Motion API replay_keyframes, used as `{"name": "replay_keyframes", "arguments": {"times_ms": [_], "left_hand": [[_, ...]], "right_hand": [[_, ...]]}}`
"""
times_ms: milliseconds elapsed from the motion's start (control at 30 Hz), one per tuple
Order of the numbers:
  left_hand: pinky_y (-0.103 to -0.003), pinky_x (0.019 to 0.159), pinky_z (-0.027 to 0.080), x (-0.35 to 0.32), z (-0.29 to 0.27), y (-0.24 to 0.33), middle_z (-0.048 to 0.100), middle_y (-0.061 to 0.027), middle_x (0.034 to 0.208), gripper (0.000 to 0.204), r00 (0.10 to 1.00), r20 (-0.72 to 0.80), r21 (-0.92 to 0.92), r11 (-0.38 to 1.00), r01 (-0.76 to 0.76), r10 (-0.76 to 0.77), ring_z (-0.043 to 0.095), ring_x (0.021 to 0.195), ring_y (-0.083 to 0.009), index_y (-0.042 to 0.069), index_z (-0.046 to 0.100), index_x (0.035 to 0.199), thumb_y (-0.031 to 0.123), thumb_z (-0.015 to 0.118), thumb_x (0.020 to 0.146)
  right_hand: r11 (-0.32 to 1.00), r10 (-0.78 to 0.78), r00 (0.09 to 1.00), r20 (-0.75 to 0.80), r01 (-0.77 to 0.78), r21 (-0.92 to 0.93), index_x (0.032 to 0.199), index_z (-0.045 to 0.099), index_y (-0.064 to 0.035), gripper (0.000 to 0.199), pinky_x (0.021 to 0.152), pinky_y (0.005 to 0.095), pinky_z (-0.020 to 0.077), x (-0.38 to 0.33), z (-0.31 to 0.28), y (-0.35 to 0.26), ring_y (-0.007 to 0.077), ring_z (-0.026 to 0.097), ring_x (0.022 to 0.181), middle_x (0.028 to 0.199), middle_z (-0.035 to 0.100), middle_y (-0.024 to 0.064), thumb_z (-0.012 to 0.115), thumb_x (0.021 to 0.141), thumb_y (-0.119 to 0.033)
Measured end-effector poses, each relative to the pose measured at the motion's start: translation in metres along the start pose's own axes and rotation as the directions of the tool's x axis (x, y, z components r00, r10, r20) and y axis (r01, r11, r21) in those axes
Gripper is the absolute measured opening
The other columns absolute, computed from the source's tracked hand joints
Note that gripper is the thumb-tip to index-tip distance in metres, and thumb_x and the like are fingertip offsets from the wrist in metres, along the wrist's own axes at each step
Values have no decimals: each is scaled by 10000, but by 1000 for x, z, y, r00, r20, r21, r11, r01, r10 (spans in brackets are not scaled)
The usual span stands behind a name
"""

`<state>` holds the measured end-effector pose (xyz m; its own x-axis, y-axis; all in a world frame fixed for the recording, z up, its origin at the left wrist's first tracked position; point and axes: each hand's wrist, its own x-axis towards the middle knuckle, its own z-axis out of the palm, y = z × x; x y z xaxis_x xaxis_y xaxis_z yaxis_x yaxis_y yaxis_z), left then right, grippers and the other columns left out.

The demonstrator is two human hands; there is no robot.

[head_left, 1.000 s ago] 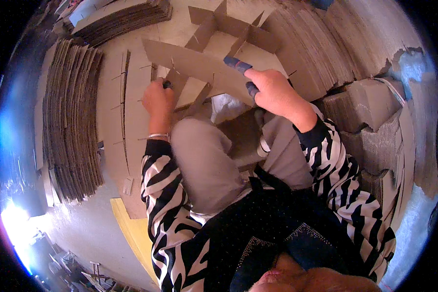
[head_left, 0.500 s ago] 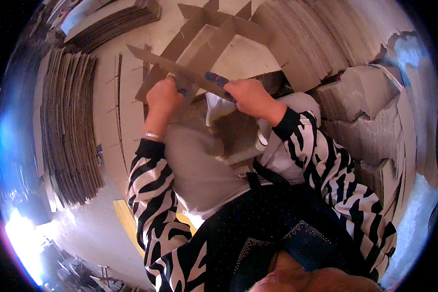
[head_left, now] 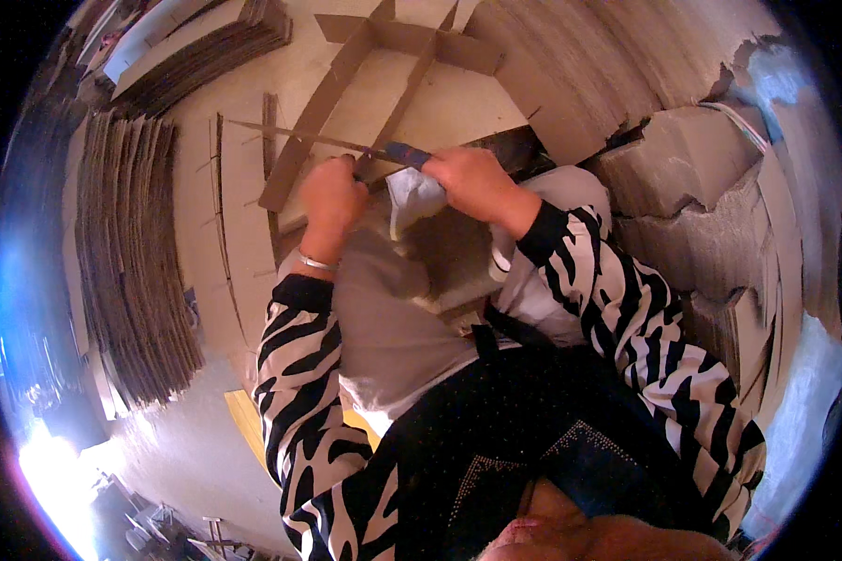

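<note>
R hand clenched on the right end of the near cardboard strip, L hand curled in close by, exact grip hidden, can't tell. Strip's almost edge-on, crossing the near part of two long strips, w/ the far cross strip up top. Danger imo: if notches are misaligned, pressing could crease the card. Uneven force btwn hands might tip it; a hard tug could skew the lot, prob. loosening the far joints too.
</note>
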<state>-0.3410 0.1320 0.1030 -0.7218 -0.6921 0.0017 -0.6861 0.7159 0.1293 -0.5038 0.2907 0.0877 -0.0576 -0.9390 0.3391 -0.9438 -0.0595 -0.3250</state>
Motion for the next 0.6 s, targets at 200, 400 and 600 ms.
{"name": "replay_keyframes", "arguments": {"times_ms": [200, 400, 600], "left_hand": [[-460, 698, 518, 1, 7, -11, 645, -150, 873, 211, 972, -127, -104, 972, -210, 197, 626, 816, -364, 86, 657, 890, 131, 628, 686], [-463, 866, 467, 8, -27, -37, 570, -124, 1216, 352, 919, -394, 46, 999, 8, 11, 551, 1107, -307, 93, 635, 1065, 117, 590, 717], [-499, 874, 451, 41, -8, -44, 508, -109, 1340, 447, 948, -314, 187, 975, 122, -59, 524, 1185, -293, 127, 584, 1220, 192, 590, 778]], "right_hand": [[998, 61, 997, 46, -60, -35, 953, 620, -95, 200, 653, 436, 522, -5, 16, 3, 332, 644, 805, 841, 634, 128, 594, 757, -72], [998, 40, 987, 158, -48, 51, 934, 616, -75, 220, 673, 456, 519, 5, 24, -12, 363, 632, 819, 847, 628, 153, 639, 716, -88], [922, 361, 918, -166, -378, -83, 1023, 619, -52, 345, 821, 494, 479, 17, -53, 48, 404, 579, 958, 1020, 622, 204, 693, 771, -275]]}}
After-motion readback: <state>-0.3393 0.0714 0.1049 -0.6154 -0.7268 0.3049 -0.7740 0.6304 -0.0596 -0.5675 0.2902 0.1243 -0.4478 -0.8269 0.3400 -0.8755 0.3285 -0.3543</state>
